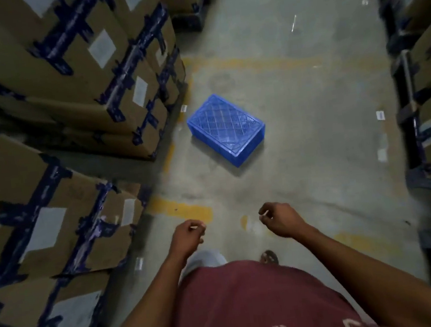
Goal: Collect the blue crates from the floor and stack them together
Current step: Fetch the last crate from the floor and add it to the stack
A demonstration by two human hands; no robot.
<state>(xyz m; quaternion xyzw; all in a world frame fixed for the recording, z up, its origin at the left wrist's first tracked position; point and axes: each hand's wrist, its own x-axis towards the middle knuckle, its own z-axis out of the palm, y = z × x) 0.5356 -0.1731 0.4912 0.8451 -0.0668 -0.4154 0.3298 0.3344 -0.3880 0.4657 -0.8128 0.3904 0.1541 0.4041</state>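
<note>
My fingers hang loosely curled and empty, while one blue crate (226,128) at frame centre lies uncollected on the floor (312,125).

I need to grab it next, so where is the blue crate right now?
In the head view the blue crate lies upside down on the floor mid-aisle, ahead of both hands, just right of the stacked cardboard boxes.

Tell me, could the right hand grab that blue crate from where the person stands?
Probably not yet. The crate lies on the floor well ahead of the right hand, which holds nothing. Bare floor lies between them, so nothing blocks the way; the person likely needs to step closer.
</note>
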